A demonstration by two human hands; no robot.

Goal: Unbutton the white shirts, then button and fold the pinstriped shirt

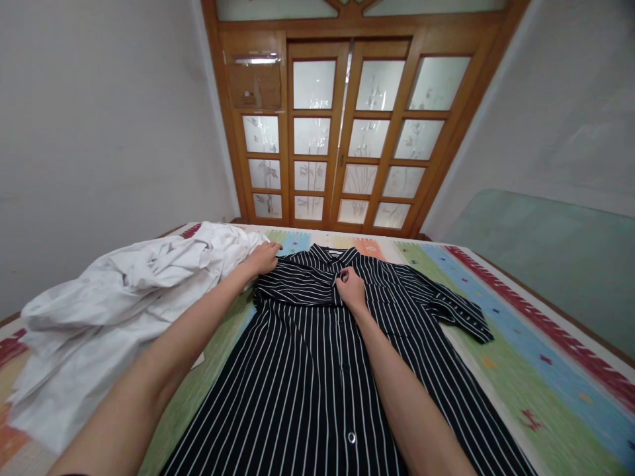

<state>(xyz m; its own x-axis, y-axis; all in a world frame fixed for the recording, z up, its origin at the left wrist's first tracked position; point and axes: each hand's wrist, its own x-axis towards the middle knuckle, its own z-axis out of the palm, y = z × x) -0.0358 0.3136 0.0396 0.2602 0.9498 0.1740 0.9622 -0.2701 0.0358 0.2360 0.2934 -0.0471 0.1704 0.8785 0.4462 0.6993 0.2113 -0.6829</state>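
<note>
A black shirt with white stripes lies front up in front of me, its collar at the far end. One short sleeve is spread out to the right; the left one is folded inward over the chest. At the left shoulder, my left hand is closed on the edge of the fabric, its fingertips partly hidden. My right hand pinches the folded-in cloth near the button front, below the collar. A round ring-like button shows low on the front.
A crumpled white cloth is heaped on the left, next to my left forearm. Under everything lies a colourful patterned cover. Beyond the far edge are wooden doors with glass panes. A pale green panel stands at the right.
</note>
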